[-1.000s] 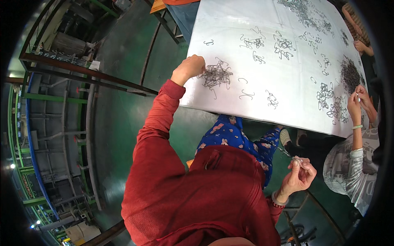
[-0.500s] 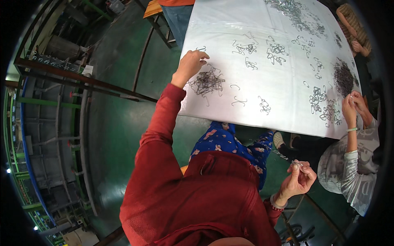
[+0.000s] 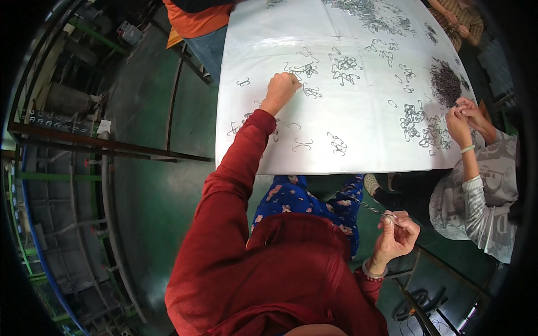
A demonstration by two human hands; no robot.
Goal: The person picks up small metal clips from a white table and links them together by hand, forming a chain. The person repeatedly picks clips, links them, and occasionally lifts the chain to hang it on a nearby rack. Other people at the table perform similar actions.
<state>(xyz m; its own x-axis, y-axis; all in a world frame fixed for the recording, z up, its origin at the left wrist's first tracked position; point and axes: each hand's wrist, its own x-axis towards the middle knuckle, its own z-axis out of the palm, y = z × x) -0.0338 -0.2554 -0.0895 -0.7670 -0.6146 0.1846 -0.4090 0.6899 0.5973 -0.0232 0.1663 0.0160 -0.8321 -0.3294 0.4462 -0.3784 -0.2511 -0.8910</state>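
Observation:
My left hand (image 3: 282,91) is closed over the white-topped table (image 3: 246,159), its fingertips beside a loose group of bent metal hooks (image 3: 305,70). Whatever is in those fingers is hidden. Under the left forearm lies a tangled pile of dark hooks (image 3: 242,122), mostly covered by the sleeve. Off the table's near edge, in front of my body, my right hand (image 3: 397,232) pinches thin metal hooks (image 3: 386,215) between thumb and fingers. A twisted dark metal strand (image 3: 367,207) stretches leftward from that pinch. A few separate hooks (image 3: 302,145) lie nearer me on the tabletop.
More hook groups (image 3: 346,70) are spread across the table, with a dense dark pile (image 3: 445,83) toward the right. A co-worker's hands (image 3: 462,120) work at the right edge. Other people stand at the far side. Metal racks (image 3: 67,137) stand at left.
My left hand has moved rightward from beside the tangled pile to the hook group, and its fingers have closed. My right hand keeps its pinch. The whole view has shifted somewhat.

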